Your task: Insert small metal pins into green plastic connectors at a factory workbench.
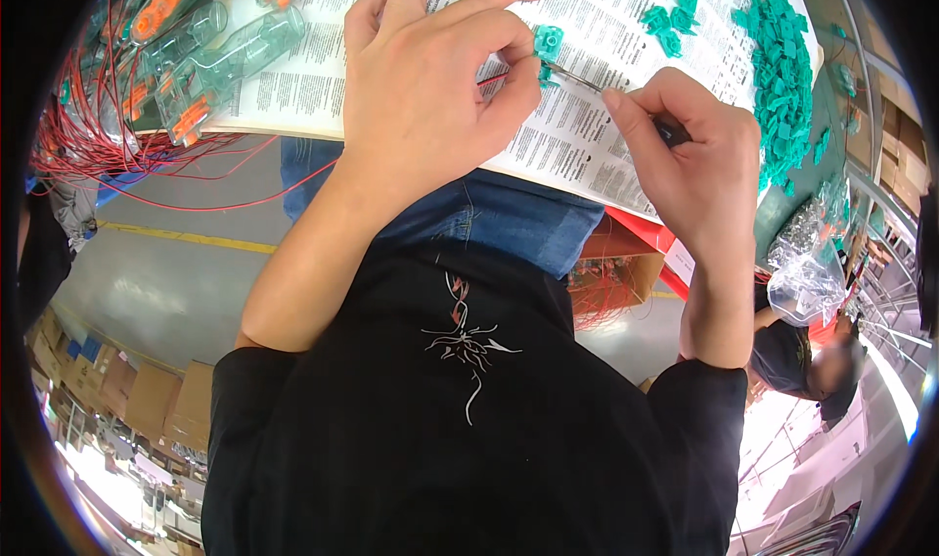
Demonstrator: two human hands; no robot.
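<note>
My left hand (425, 87) pinches a small green plastic part (549, 42) between thumb and index finger, its other fingers raised. A red wire (492, 81) runs through that hand toward the part. My right hand (690, 155) is closed round a thin hand tool with a metal shaft (577, 77) and a dark handle (671, 130). The tool's tip meets the green part; its exact shape is too small to make out. Beneath both hands lie printed paper sheets (323, 62).
Loose green parts (671, 23) lie beyond my right hand, with a large green heap (780, 77) farther right. At left are clear housings with orange pieces (210, 67) and a tangle of red wires (88, 131). A red-sided box (636, 225) is below the table edge; another person (802, 360) is at right.
</note>
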